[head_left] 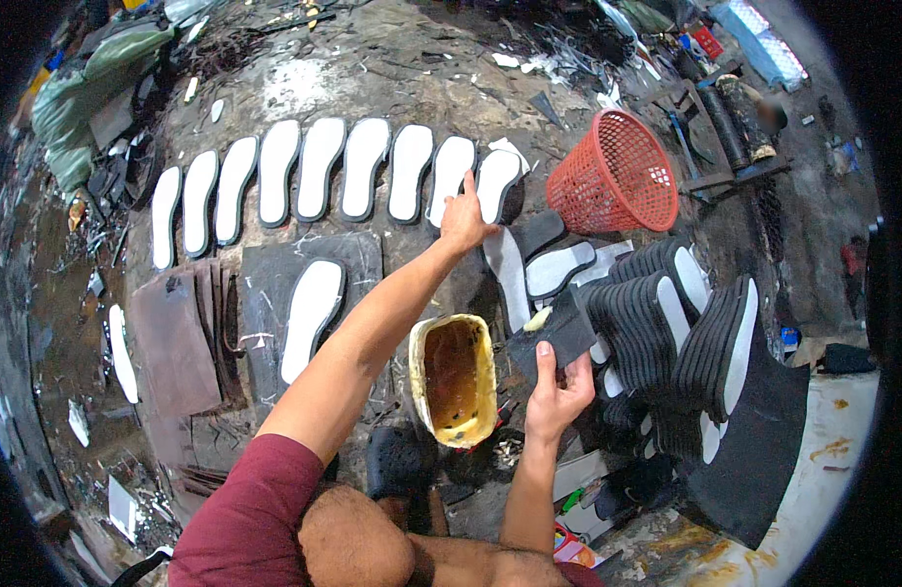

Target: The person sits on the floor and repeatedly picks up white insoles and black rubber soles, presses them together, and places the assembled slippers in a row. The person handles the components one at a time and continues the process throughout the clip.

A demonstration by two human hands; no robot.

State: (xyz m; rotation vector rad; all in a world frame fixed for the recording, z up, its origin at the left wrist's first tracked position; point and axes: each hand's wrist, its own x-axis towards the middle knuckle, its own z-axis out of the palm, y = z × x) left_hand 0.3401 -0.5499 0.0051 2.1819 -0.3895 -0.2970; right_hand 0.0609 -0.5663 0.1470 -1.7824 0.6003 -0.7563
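My left hand (465, 220) reaches forward to the right end of a row of white-topped shoe soles, its index finger stretched out onto one white sole (453, 161). Nothing shows in that hand, and its thumb is spread to the side. Another white sole (498, 181) lies just right of the finger. In my right hand (558, 393) a black square piece of sheet (565, 331) is pinched between thumb and fingers, with a pale yellowish smear on its corner. Between my arms stands a cut-open tub (418, 382) with brown-yellow glue-like liquid inside.
A red plastic basket (612, 176) leans beyond the soles. Stacks of black soles (632, 323) stand right of my right hand. One white-topped sole (312, 318) lies on a dark board (260, 342) left of the tub, beside brown sheets (177, 342). Scraps litter the floor.
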